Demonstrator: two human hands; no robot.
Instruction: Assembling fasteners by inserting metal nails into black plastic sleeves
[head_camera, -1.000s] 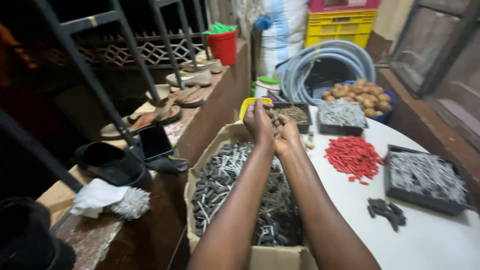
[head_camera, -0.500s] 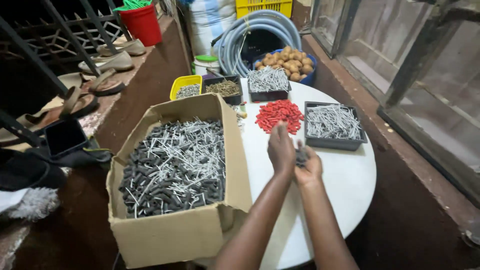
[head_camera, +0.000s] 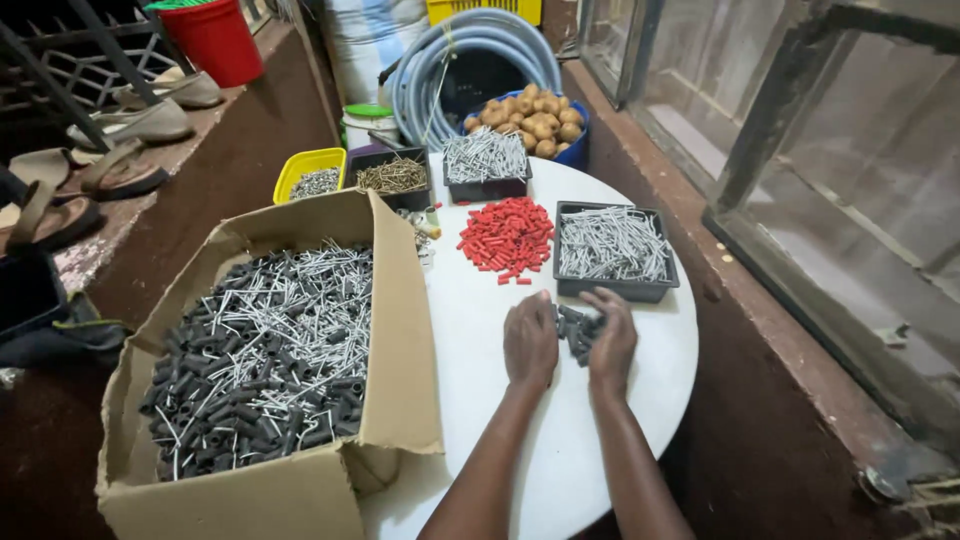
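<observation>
Dark plugs (head_camera: 577, 332), a small heap on the round white desk (head_camera: 470, 320), lie just in front of the black tray of nails (head_camera: 612, 250). Your left hand (head_camera: 530, 340) rests flat beside the heap, its grip spread and holding nothing. Your right hand (head_camera: 612, 338) cups the heap's other side, fingers touching the plugs, grip loosely spread. Left of the tray lie red plugs (head_camera: 506, 238); farther left stands a cardboard box (head_camera: 395, 330) of nails and dark plugs.
</observation>
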